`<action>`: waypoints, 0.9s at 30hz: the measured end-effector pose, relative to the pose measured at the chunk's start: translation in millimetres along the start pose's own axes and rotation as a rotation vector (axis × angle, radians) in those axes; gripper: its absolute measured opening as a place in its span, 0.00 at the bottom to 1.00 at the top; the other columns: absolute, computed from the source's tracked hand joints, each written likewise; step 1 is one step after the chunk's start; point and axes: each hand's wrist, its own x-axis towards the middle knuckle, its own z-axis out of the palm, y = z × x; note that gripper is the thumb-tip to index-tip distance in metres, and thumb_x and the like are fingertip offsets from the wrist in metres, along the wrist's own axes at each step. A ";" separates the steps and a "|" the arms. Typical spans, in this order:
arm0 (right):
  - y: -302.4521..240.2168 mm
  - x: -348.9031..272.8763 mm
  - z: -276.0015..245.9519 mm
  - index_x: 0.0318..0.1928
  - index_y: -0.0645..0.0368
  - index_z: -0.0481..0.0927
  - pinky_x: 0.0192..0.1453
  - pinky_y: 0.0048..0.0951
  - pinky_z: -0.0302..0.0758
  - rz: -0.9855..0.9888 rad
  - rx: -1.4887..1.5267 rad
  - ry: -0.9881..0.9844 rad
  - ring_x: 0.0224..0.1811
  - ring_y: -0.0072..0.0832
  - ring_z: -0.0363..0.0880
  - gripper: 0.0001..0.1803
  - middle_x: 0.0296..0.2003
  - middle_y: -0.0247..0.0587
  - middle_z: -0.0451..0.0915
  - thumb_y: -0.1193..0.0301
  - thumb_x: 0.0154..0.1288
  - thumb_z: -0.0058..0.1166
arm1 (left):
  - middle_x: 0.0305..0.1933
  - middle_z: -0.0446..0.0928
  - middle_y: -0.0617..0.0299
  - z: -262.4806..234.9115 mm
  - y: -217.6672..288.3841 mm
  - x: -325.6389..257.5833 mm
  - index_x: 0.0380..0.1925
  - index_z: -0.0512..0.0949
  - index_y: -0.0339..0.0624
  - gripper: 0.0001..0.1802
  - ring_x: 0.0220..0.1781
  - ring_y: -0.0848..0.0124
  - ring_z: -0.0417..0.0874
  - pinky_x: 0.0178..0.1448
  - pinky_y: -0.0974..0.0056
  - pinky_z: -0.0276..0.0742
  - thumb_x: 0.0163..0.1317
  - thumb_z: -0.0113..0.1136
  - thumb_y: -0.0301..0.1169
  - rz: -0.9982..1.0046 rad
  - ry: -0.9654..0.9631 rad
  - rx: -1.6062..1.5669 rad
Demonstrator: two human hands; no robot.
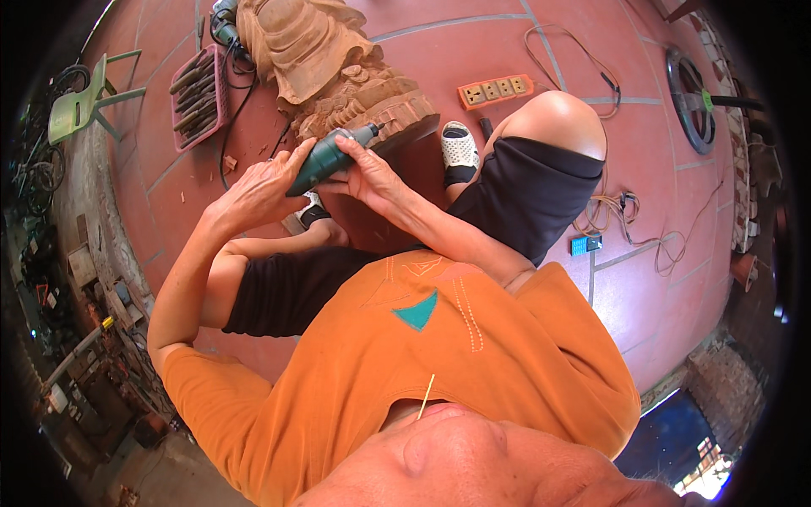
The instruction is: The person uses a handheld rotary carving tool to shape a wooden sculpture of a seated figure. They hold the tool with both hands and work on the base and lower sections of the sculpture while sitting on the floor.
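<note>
Now | left hand (266,188) wraps green rotary tool (325,160) | right hand (365,175) pinches its front | elbows bent

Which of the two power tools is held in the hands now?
The green rotary tool, gripped by the left hand and right hand. The other tool lies untouched beside the wooden carving.

Red tiled floor (473,42), green plastic chair (80,106) at left, brick wall (722,384) lower right, daylight

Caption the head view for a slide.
Both hands, left and right, grip a green rotary tool against a wood carving on a red tiled floor.
</note>
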 end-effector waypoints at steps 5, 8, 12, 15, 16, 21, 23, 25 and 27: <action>-0.8 2.8 0.8 0.56 0.53 0.72 0.55 0.55 0.85 0.000 0.008 0.005 0.52 0.41 0.85 0.21 0.49 0.44 0.83 0.58 0.70 0.63 | 0.44 0.76 0.38 0.1 -3.9 1.3 0.75 0.54 0.37 0.50 0.44 0.41 0.82 0.49 0.47 0.77 0.54 0.70 0.32 0.015 0.015 0.015; -1.1 4.7 -0.6 0.56 0.53 0.72 0.54 0.54 0.86 -0.001 0.003 -0.014 0.52 0.41 0.86 0.21 0.49 0.44 0.83 0.58 0.70 0.63 | 0.52 0.76 0.39 -1.0 -4.0 2.6 0.78 0.52 0.46 0.50 0.51 0.41 0.81 0.53 0.44 0.75 0.58 0.68 0.35 -0.057 -0.051 -0.019; -1.4 9.6 -1.3 0.55 0.53 0.73 0.52 0.51 0.87 -0.002 -0.003 -0.029 0.49 0.40 0.87 0.21 0.48 0.43 0.84 0.58 0.71 0.63 | 0.52 0.77 0.39 -3.0 -0.6 2.5 0.77 0.52 0.46 0.50 0.51 0.40 0.81 0.54 0.43 0.75 0.57 0.68 0.34 -0.081 -0.038 -0.023; -0.6 13.0 -4.4 0.55 0.53 0.73 0.50 0.50 0.87 -0.002 -0.010 -0.026 0.47 0.39 0.88 0.20 0.47 0.42 0.84 0.58 0.71 0.63 | 0.52 0.77 0.38 0.8 -4.0 2.5 0.77 0.52 0.46 0.50 0.52 0.40 0.82 0.54 0.43 0.75 0.57 0.69 0.34 -0.073 -0.021 -0.027; -0.9 14.0 -5.4 0.55 0.53 0.73 0.50 0.49 0.87 0.001 -0.016 -0.021 0.47 0.39 0.88 0.20 0.47 0.42 0.84 0.58 0.70 0.63 | 0.52 0.77 0.38 1.6 -4.4 2.9 0.77 0.52 0.47 0.50 0.52 0.40 0.82 0.54 0.43 0.75 0.57 0.69 0.34 -0.075 -0.019 -0.028; -4.4 15.0 -4.7 0.55 0.54 0.74 0.51 0.49 0.87 0.011 -0.033 -0.009 0.47 0.39 0.88 0.20 0.46 0.42 0.84 0.58 0.70 0.63 | 0.46 0.78 0.35 0.0 0.3 2.9 0.75 0.55 0.35 0.49 0.45 0.39 0.82 0.50 0.45 0.78 0.57 0.69 0.35 -0.025 0.041 0.034; -4.5 14.2 -4.3 0.54 0.54 0.74 0.51 0.50 0.87 0.009 -0.038 0.001 0.47 0.39 0.88 0.21 0.46 0.42 0.84 0.58 0.70 0.63 | 0.45 0.78 0.35 0.2 0.3 3.0 0.75 0.55 0.35 0.49 0.45 0.39 0.82 0.50 0.45 0.78 0.57 0.69 0.35 -0.025 0.040 0.040; -4.8 13.3 -2.8 0.54 0.54 0.74 0.52 0.50 0.87 0.005 -0.037 0.006 0.47 0.39 0.88 0.20 0.46 0.43 0.84 0.58 0.70 0.63 | 0.50 0.77 0.37 0.1 1.5 3.7 0.77 0.52 0.43 0.50 0.50 0.40 0.82 0.52 0.43 0.75 0.57 0.69 0.36 -0.087 -0.011 0.000; -4.8 12.5 -2.5 0.54 0.54 0.74 0.52 0.50 0.87 0.003 -0.032 0.009 0.47 0.40 0.88 0.20 0.46 0.43 0.84 0.58 0.70 0.63 | 0.52 0.77 0.38 0.5 1.5 3.8 0.78 0.51 0.47 0.52 0.53 0.40 0.81 0.54 0.42 0.74 0.57 0.69 0.36 -0.112 -0.035 -0.019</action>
